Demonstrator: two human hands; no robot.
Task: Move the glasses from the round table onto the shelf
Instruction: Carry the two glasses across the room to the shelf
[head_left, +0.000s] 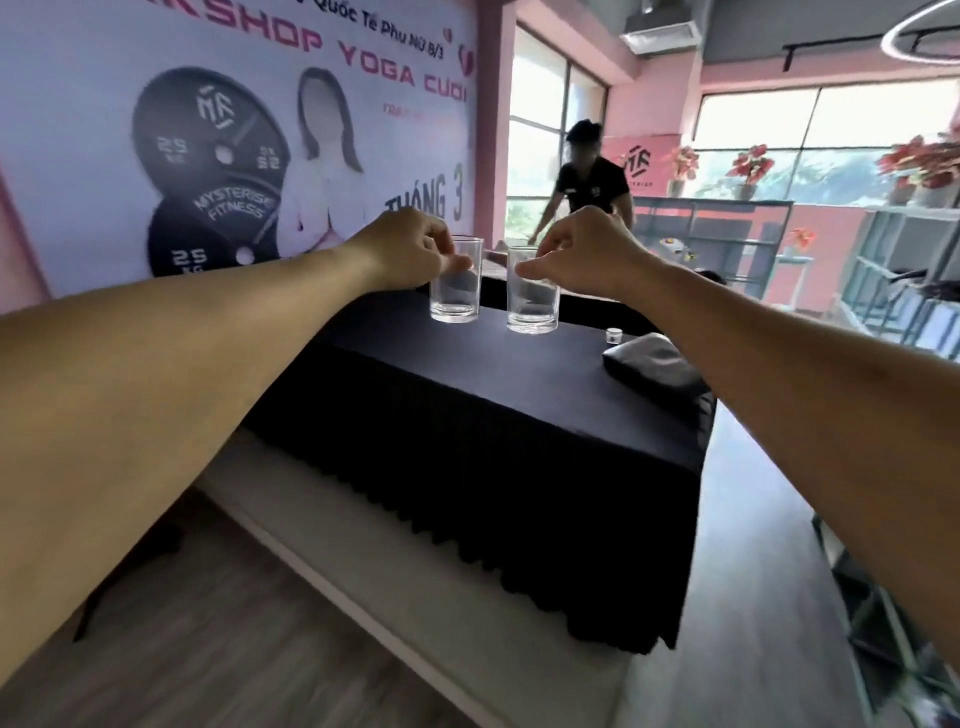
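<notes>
Two clear, empty drinking glasses are held upright side by side over a surface draped in black cloth (498, 405). My left hand (410, 249) pinches the left glass (455, 291) near its rim with thumb and curled fingers. My right hand (582, 254) pinches the right glass (533, 301) near its rim in the same way. I cannot tell whether the glass bases touch the cloth. Both arms reach far forward. A grey open shelf unit (711, 228) stands further back on the right.
On the black cloth lie a folded dark item (649, 364) and a small white cap-like object (614, 335). A person in black (587, 176) bends behind the table. A banner covers the left wall. Metal racks (893, 270) and potted red plants stand at the right.
</notes>
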